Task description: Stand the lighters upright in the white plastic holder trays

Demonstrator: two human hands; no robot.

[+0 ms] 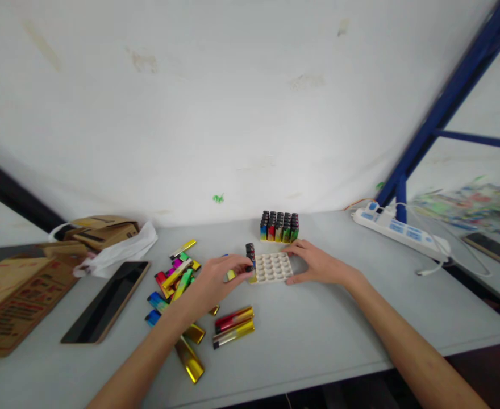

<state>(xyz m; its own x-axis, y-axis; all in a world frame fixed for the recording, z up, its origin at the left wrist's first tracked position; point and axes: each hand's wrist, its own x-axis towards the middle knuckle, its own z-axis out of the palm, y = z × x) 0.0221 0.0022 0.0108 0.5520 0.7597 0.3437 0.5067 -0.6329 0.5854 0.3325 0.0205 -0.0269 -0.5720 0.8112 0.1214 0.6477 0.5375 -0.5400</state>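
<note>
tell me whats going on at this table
A person's left hand pinches the nearest of a few lighters standing upright along the left edge of a white tray. The right hand holds the tray's right end. The tray's other holes are still unfilled. A full block of upright lighters stands behind it, and more lighters lie loose to the left.
</note>
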